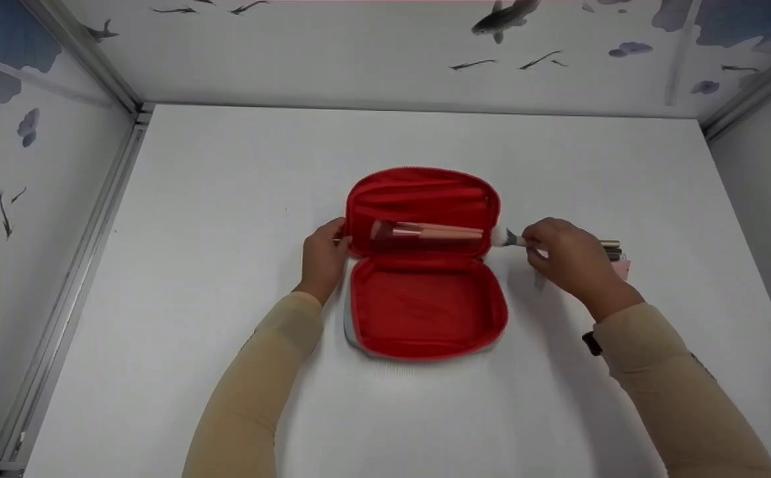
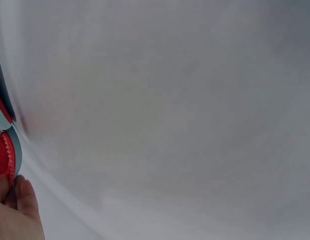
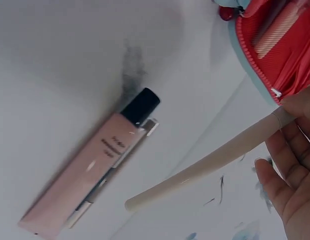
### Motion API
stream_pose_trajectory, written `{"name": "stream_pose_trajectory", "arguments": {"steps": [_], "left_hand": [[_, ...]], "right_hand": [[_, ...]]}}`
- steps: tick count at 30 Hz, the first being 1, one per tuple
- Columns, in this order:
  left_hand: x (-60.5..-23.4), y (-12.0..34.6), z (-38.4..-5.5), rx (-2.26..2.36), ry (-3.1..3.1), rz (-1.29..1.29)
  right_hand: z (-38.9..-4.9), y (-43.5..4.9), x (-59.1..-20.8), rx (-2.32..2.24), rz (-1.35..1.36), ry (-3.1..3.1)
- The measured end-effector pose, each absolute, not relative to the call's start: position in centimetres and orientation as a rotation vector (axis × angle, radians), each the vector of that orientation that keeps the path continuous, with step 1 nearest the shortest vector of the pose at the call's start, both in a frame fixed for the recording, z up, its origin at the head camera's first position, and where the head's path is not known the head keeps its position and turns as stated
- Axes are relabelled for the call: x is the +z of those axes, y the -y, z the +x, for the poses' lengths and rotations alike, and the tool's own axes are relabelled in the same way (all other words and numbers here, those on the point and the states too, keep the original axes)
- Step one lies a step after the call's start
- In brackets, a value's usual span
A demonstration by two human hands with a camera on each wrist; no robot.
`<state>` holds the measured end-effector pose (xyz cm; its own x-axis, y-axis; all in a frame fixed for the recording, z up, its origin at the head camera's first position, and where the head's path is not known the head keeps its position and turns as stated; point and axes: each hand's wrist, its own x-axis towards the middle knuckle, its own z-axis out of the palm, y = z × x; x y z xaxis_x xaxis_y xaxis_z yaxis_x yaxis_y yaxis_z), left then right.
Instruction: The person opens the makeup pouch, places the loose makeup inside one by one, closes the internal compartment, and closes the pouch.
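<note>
A red-lined cosmetic bag (image 1: 428, 309) lies unzipped and spread out on the white table. Two makeup brushes (image 1: 448, 232) with pinkish handles lie in its raised lid. At the lid's left side, my left hand (image 1: 322, 262) pinches the zippered edge (image 2: 10, 155) between thumb and fingers. My right hand (image 1: 574, 259) holds another makeup brush (image 1: 501, 237) just right of the lid, its white bristles pointing at the bag. In the right wrist view, the brush's long pale handle (image 3: 205, 165) sticks out past the fingers.
Right of the bag, partly behind my right hand, lie a pink tube (image 3: 85, 172) with a black cap and some slender sticks (image 1: 612, 249). White panels with fish and leaf prints (image 1: 359, 53) wall the table's back and sides.
</note>
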<state>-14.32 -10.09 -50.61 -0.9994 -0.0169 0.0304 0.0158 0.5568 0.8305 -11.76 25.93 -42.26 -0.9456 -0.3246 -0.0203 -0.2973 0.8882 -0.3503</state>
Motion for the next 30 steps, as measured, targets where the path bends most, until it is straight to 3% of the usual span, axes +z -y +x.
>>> {"name": "stream_pose_trajectory", "arguments": {"steps": [13, 30], "left_hand": [[-50.6, 10.1, -14.1, -1.420, 2.731, -0.051], [-50.6, 10.1, -14.3, -1.480, 2.729, -0.035]], "right_hand": [[-14.1, -21.5, -38.7, -0.558, -0.788, -3.028], [-15.4, -16.8, -36.6, -0.504, -0.881, -2.927]]}}
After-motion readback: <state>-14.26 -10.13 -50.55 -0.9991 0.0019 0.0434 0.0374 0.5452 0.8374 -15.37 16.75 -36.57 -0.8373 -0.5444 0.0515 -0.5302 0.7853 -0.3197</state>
